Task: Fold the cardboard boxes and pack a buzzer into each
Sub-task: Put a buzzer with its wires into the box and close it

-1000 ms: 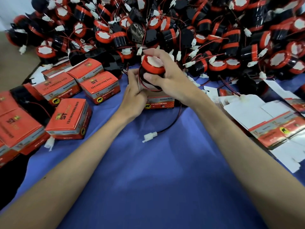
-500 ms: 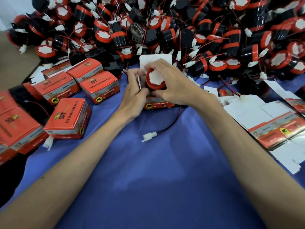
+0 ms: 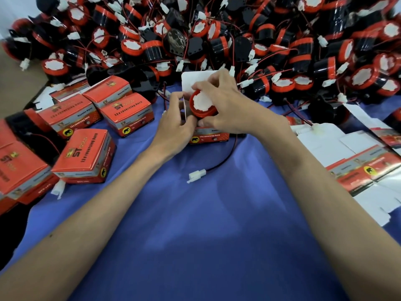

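Right grip [image 3: 230, 105] is clamped on the round black buzzer with the red rim and white face [image 3: 204, 104], fingers curled over the rim from the far and right sides. Left grip [image 3: 175, 120] is closed on the left wall of the open red cardboard box [image 3: 209, 136], holding it steady.

Buzzer sits in the box mouth, part-way in. The face is tilted up toward the camera, so its axis is near vertical and roughly in line with the opening. How deep it is seated can't be seen because the hands cover that. The box's white lid flap [image 3: 195, 78] stands upright at the far side, just behind the buzzer.

Key relation: the red-and-black lead exits at the box's right near corner and runs toward the camera. Its white plastic connector [image 3: 196, 176] lies on the blue cloth worktop [image 3: 195, 235], well on the near side of the box and between the forearms. It looks closer to the left arm.

My read:
- Push straight down to seat the buzzer.
- The lead must go in before the flap closes.
- Left grip has the shorter reach, but freeing it leaves the box unsteadied.
- Risk is pinching the lead under the flap.
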Demonstrator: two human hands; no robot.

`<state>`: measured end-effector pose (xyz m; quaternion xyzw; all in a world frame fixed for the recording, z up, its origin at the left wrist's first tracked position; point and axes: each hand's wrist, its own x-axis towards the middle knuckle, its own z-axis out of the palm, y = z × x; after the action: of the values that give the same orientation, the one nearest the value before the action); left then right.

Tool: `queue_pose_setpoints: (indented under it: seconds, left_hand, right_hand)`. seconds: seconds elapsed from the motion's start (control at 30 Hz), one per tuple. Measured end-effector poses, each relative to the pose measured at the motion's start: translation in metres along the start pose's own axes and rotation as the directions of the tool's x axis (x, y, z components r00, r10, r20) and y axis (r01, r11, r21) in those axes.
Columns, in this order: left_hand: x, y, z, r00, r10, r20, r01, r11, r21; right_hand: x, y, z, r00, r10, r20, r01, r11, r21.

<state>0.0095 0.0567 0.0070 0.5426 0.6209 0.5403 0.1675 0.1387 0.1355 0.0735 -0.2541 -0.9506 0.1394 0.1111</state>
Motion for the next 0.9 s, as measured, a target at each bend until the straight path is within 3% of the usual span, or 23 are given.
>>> queue_pose_setpoints:
  seconds: [0.13,0.43,0.63,0.77,0.9]
  left_hand:
    - [-0.001,0.001,-0.001,1.000,-0.006,0.004,0.007,1.000,-0.012]
    - [-0.001,0.002,-0.002,0.997,-0.033,0.067,0.033,0.999,0.000]
    - [-0.002,0.006,-0.003,0.985,-0.035,0.167,0.065,0.983,-0.174]
    - [0.000,0.013,-0.003,0.985,-0.096,0.144,0.141,0.927,-0.348]
    - [-0.002,0.011,-0.004,0.980,-0.013,0.201,0.052,0.980,-0.193]
  right_hand:
    - [-0.001,0.001,-0.012,0.999,0.025,-0.023,-0.025,0.999,-0.027]
    - [-0.004,0.001,-0.015,0.992,-0.057,0.113,0.055,0.998,0.018]
    - [-0.003,0.001,-0.013,0.995,-0.058,0.085,0.056,0.998,0.026]
    - [-0.002,0.000,-0.007,0.993,-0.103,0.056,0.106,0.992,-0.063]
    - [-0.003,0.000,-0.007,0.991,-0.093,0.101,0.089,0.995,0.044]
